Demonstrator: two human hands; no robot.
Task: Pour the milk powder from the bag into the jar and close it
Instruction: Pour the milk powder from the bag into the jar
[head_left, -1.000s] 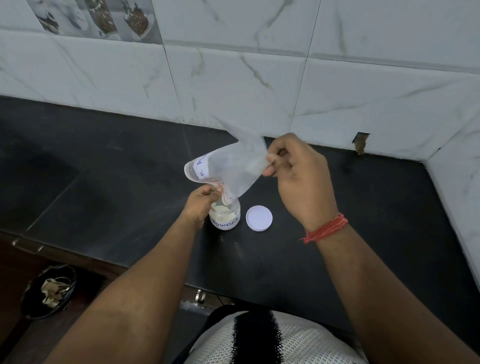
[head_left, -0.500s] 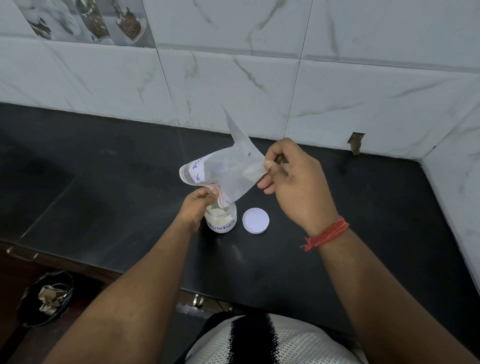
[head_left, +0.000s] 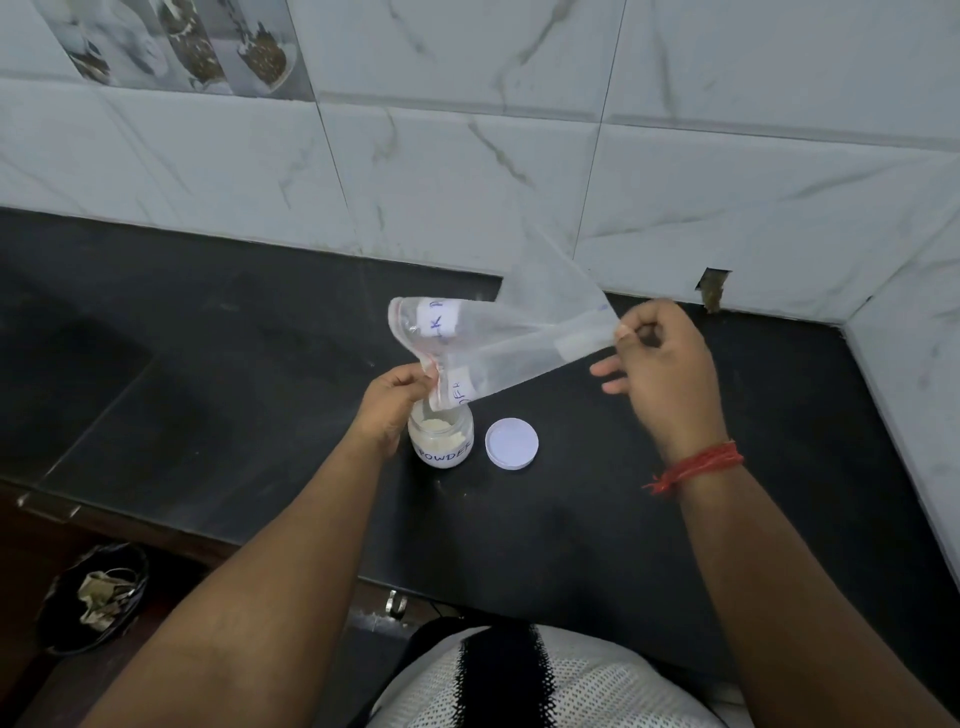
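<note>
A clear zip bag (head_left: 511, 340) with a handwritten white label is stretched above the counter, and it looks almost empty. My left hand (head_left: 392, 402) pinches its red-striped mouth right over the open jar (head_left: 441, 436). My right hand (head_left: 662, 364) pinches the bag's bottom edge, held higher and out to the right. The small clear jar stands on the black counter (head_left: 208, 395), holds pale powder and bears a label reading POWDER. Its white round lid (head_left: 511, 444) lies flat just to the jar's right.
White marble-look tiles (head_left: 467, 171) back the counter and turn a corner at the right. A small hole (head_left: 712, 288) marks the wall's base. A dark bin (head_left: 93, 597) with scraps sits on the floor at lower left.
My right hand has pulled the bag's bottom out to the right, so the bag is now stretched flatter. My left hand has stayed at the jar's mouth.
</note>
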